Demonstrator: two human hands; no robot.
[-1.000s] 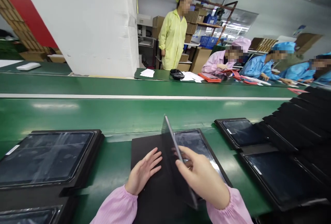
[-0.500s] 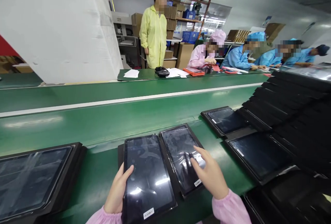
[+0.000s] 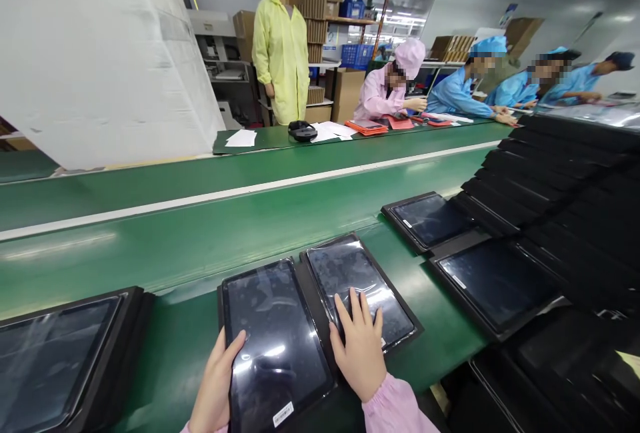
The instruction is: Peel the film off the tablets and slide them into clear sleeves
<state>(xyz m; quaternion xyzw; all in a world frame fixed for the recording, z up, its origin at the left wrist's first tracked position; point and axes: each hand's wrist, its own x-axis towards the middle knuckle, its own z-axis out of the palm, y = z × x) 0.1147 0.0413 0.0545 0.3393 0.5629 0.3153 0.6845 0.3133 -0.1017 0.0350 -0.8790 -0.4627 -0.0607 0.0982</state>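
My left hand (image 3: 220,374) grips the left edge of a tablet (image 3: 273,326), its thumb lying over the screen side. That tablet has a glossy dark screen and a small white barcode label at its near end, and rests on a black tray. Just right of it, a second tablet (image 3: 350,263) lies in its black tray. Across this one's near part my right hand (image 3: 361,353) is laid with fingers spread, partly hiding a white label. Both wrists wear pink sleeves.
More trayed tablets lie at left (image 3: 55,360) and right (image 3: 497,280). A tall stack of black trays (image 3: 565,173) rises at right. Beyond the green work surface (image 3: 170,353), co-workers sit along a bench, and a person in yellow (image 3: 283,60) stands by shelves.
My right hand has come down and left onto the second tablet, which now sits turned slightly differently in its tray. The left-hand tablet has settled over its tray. The view has shifted slightly.
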